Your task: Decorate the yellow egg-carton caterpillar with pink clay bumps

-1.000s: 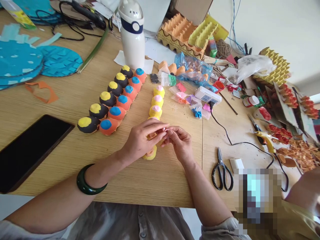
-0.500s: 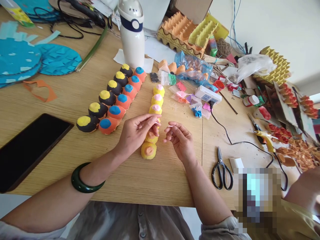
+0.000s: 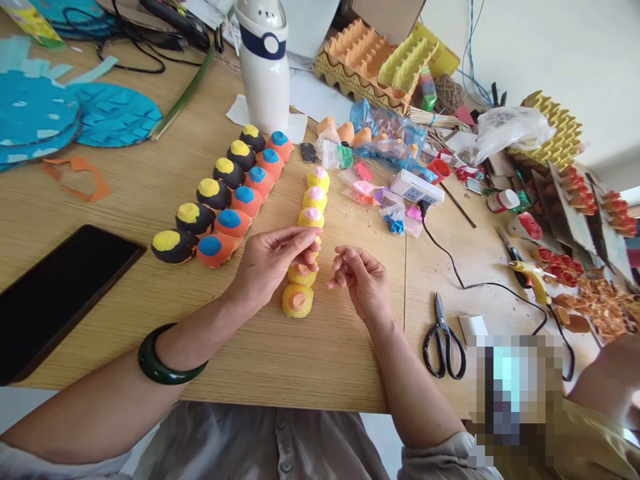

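Over the yellow row point(image 3: 298, 302), our left hand point(image 3: 270, 263) pinches, contents hidden; our right hand point(image 3: 367, 283) curls loosely, hold unclear, well apart from scissors point(image 3: 441, 326) near the table's edge point(image 3: 300, 394).

Six black cups point(image 3: 219, 201), six orange cups point(image 3: 250, 209), at least five yellow cups point(image 3: 299, 300), one bottle point(image 3: 265, 87); near the desk's point(image 3: 330, 353) front edge, one phone point(image 3: 70, 300) and one pair of scissors point(image 3: 442, 325).

I see a phone point(image 3: 70, 300) flat on the tabletop point(image 3: 280, 367), a bottle point(image 3: 265, 90) upright near stacked egg trays point(image 3: 360, 63), and, well apart from the phone, some scissors point(image 3: 440, 323).
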